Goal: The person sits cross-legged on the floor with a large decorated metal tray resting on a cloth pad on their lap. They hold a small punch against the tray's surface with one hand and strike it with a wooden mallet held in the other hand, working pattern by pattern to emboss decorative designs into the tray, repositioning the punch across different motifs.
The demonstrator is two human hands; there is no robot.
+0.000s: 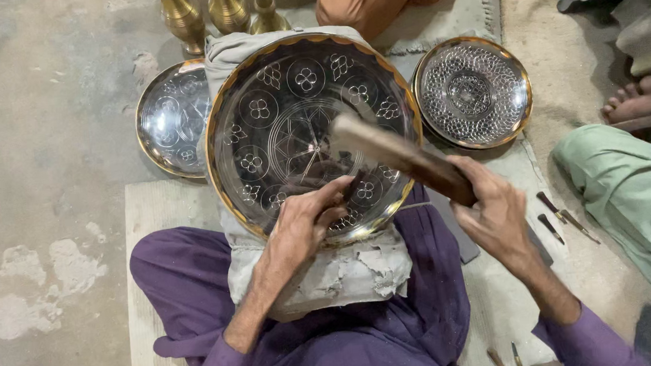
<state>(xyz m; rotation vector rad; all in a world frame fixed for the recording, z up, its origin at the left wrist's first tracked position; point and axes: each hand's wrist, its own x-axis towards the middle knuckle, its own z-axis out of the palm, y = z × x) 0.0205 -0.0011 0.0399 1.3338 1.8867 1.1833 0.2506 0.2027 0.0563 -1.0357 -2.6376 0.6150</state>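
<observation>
Right now, you are sitting on the floor (pixel 32 154) with a big engraved metal tray (pixel 287 100) leaning on a grey cloth-wrapped block (pixel 341 272) in your lap. The tray is shiny, with a gold rim and flower and star shapes cut into it.

Your left hand (pixel 303 223) is resting on the lower part of the tray. Its fingers are pinching together around a thin dark chisel (pixel 353 184), and the tip of the chisel is touching the tray near the bottom rim.

Your right hand (pixel 492 207) is wrapping tight around the end of a wooden mallet (pixel 397 153). The mallet is blurry and slanting up to the left, and its pale end is hanging over the middle of the tray, just above the chisel.

A smaller engraved tray (pixel 170 114) is lying to the left, partly tucked behind the big one. Another round tray (pixel 473 91) with a tiny dotted pattern is lying to the right, just beside the big tray's rim. Three brass vases (pixel 225 9) are standing behind the trays.

A few small chisels (pixel 564 213) are lying on the mat (pixel 500 289) near your right wrist. Another person's bare foot (pixel 634 103) and green-clothed knee (pixel 640 195) are at the right edge, well apart from your hands.
</observation>
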